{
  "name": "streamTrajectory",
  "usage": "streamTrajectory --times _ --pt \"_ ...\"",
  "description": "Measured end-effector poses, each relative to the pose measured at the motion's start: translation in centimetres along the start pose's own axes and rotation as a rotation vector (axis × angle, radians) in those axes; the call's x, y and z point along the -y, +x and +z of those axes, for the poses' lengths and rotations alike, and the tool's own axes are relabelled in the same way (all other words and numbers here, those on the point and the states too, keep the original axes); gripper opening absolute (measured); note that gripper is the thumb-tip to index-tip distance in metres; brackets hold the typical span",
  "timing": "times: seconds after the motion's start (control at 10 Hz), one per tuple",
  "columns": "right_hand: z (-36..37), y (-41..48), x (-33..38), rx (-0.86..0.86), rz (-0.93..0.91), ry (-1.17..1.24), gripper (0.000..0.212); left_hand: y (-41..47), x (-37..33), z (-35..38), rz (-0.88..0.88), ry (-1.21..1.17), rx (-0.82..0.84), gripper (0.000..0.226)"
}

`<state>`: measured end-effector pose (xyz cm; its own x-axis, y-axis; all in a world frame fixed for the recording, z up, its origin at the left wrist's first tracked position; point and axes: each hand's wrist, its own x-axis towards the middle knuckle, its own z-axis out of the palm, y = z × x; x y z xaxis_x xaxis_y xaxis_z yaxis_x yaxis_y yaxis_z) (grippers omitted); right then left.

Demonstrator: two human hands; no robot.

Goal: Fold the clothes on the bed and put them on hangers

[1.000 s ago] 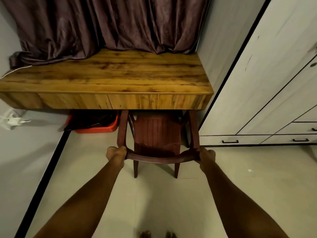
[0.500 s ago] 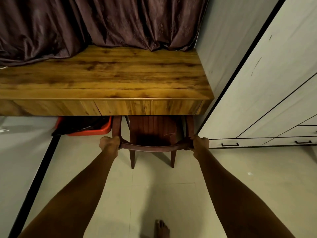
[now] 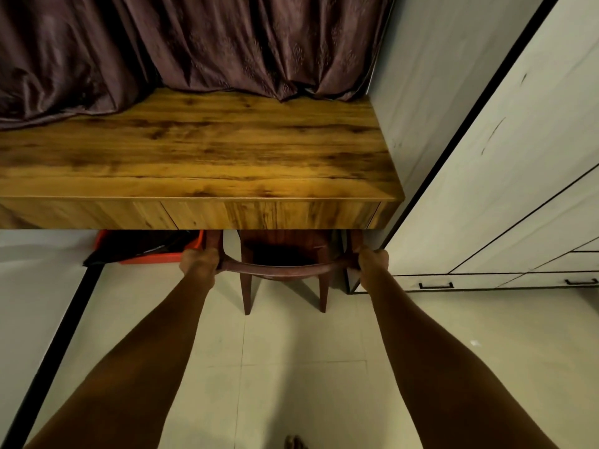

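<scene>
A dark red plastic chair stands mostly tucked under a wooden desk. Only its curved top rail, two rear legs and a bit of its back show. My left hand grips the left end of the rail. My right hand grips the right end. Both arms stretch forward from the bottom of the view. No clothes, bed or hangers are in sight.
A dark purple curtain hangs behind the desk. A white wardrobe with black-handled drawers fills the right side. A red bin sits under the desk on the left. Pale floor tiles lie below, and my toes show at the bottom edge.
The chair has slid further under the desk, so its seat and back are now hidden. Both hands moved forward with it and I stepped closer to the desk.
</scene>
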<state>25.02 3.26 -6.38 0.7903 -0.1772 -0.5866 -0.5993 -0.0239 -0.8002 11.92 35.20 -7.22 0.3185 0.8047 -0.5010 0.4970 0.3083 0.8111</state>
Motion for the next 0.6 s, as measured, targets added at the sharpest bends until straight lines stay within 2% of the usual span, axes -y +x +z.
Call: streamTrajectory --times 0.2,0.3,0.4,0.5,0.6 --pt "-0.3 0.2 0.2 0.056 0.041 -0.046 0.029 -1.0 -0.7 -0.7 0.011 0.159 0.060 0.025" --pt "-0.4 -0.2 -0.2 0.018 -0.012 -0.263 0.039 -2.7 -0.7 -1.4 0.229 0.667 -0.029 0.036" --pt "-0.7 -1.0 -1.5 -0.098 -0.275 -0.724 0.070 -4.2 0.1 -1.9 0.548 0.991 -0.069 0.059" --pt "-1.4 -4.1 -1.8 -0.111 -0.588 -0.947 0.082 -6.6 0.6 -2.6 0.831 1.141 -0.014 0.070" --pt "-1.8 -8.0 -2.5 -0.072 -0.815 -1.063 0.080 -9.7 0.8 -3.3 1.111 1.166 0.037 0.075"
